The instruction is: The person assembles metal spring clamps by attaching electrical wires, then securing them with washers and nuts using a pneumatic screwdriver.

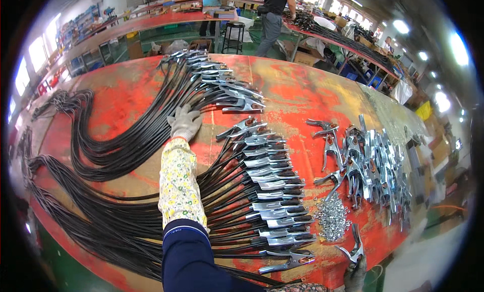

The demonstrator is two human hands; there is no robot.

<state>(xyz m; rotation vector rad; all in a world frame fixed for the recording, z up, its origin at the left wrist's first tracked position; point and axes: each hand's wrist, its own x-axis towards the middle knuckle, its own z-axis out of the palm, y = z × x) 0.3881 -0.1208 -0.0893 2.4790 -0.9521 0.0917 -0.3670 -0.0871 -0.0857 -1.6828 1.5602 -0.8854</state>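
- The left hand (185, 121), in a pale grey glove, lies palm down against the far cables (136, 146), its fingers loosely spread; a flowered sleeve cover (180, 183) runs up from the wrist.
- The right hand (356, 275), in a darker glove at the lower edge, is closed around a held clamp (357, 252) — the grip itself is partly cut off and dim, so the exact finger placement is hard to make out.
- That held clamp is shiny silver metal with splayed arms, one pointing up and one out to the left, over the near right part of the bench (297, 90).
- The far cables are black, slim and smooth, sweeping in a broad curve to silver clamps (227, 85) fanned out at the far side.
- The near cables (126, 211) are black too, passing beneath the left forearm to a close-set row of clamps (275, 191), bright and mostly parallel.
- On the right, loose clamps (378, 171) lie heaped — glinting silver, with coppery bits at some joints.
- Small metal pieces (331, 219) are piled between row and heap.
- The bench top is red, worn to brown in patches.
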